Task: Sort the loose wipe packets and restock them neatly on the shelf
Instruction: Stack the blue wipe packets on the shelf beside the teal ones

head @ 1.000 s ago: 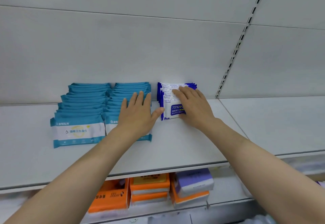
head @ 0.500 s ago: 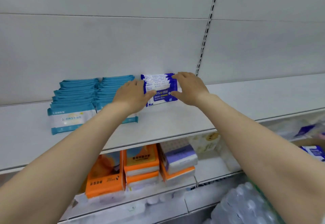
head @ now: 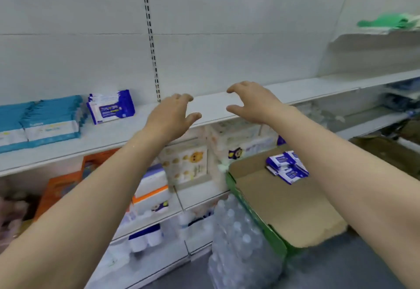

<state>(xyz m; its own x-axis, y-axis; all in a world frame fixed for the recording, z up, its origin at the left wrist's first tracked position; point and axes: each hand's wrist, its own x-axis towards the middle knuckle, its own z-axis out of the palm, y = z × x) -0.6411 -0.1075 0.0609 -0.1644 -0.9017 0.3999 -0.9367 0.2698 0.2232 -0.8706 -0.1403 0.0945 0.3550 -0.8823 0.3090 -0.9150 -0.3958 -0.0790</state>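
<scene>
Both hands are held in the air in front of the white metal shelf [head: 284, 94], empty, their fingers loosely curled and their palms turned toward each other. The left hand [head: 169, 116] is seen over the shelf's front edge, and the right hand [head: 252, 103] is seen a little higher, with a gap of bare shelf between the two. Nothing is gripped by either hand.

To the left of the hands, a stack of white and dark blue wipe packets [head: 111, 107] is set on the shelf, leaning back toward the wall panel. Just beside it, further left, two rows of teal and white wipe packets [head: 45, 120] are lined up, overlapping from front to back.

Below and to the right of the right arm, an open brown cardboard tray with a green rim [head: 293, 207] is seen, and a small heap of loose white and dark blue packets [head: 287, 167] is left in its far corner. A shrink-wrapped pack of clear water bottles [head: 238, 238] is seen just beside the tray's left side. Orange and white tissue packs [head: 150, 188] are stored on the lower shelf.
</scene>
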